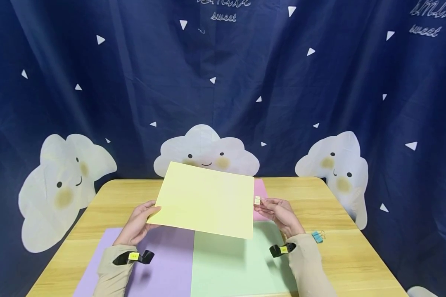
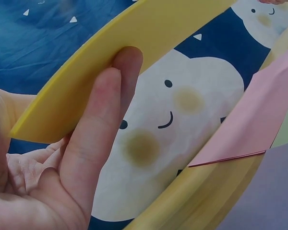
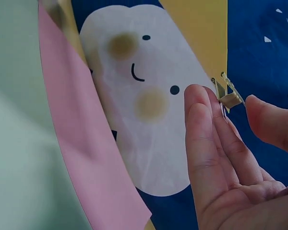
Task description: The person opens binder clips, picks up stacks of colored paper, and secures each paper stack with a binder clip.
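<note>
Raised above the table, a stack of yellow paper [image 1: 204, 200] is tilted and held at its left edge by my left hand [image 1: 139, 222]. In the left wrist view the thumb side is at the near edge, and two fingers lie against the underside of the yellow paper [image 2: 93, 57]. My right hand [image 1: 280, 214] pinches a small pale yellow binder clip [image 1: 257, 200] by its wire handles. Seen from the right wrist, the binder clip [image 3: 229, 99] sits between thumb and fingers, right at the edge of the yellow paper [image 3: 206, 33].
On the wooden table [image 1: 342, 214] lie purple paper [image 1: 163, 264] at left, green paper [image 1: 238, 268] at right and pink paper [image 1: 259, 189] behind, partly hidden by the yellow. A blue binder clip [image 1: 317, 236] lies beside my right sleeve. A dark blue curtain [image 1: 223, 99] hangs behind.
</note>
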`<control>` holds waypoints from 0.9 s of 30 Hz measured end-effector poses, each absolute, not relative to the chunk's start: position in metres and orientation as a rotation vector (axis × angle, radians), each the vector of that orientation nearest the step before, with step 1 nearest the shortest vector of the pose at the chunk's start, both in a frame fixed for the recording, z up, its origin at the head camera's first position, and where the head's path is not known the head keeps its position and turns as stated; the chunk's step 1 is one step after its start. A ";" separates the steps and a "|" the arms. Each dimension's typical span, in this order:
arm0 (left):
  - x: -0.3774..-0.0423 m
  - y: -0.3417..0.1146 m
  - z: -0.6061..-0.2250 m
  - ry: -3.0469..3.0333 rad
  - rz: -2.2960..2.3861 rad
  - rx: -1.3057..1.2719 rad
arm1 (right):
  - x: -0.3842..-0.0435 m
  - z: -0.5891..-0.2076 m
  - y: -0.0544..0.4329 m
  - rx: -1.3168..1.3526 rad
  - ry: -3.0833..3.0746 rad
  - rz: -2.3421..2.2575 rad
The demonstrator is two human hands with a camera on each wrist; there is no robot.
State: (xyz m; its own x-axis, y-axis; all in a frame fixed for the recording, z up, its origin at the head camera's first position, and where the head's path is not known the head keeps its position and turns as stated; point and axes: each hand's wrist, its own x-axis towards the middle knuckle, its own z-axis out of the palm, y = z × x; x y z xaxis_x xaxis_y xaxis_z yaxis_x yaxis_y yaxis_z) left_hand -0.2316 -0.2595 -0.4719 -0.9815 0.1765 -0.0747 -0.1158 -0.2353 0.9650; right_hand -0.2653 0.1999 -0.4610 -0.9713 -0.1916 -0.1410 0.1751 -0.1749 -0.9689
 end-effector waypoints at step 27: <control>-0.230 -0.258 -0.469 1.852 2.301 0.062 | -0.263 -0.459 0.198 -0.068 1.700 -2.246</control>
State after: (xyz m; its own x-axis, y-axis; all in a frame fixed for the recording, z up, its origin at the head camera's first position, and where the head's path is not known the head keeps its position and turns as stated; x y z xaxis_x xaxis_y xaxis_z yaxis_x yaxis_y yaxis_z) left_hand -0.2295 -0.2580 -0.4687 -0.9816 0.1710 -0.0844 -0.1190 -0.2036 0.9718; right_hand -0.2630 0.1978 -0.4591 -0.9468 -0.2822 -0.1548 0.2256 -0.2389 -0.9445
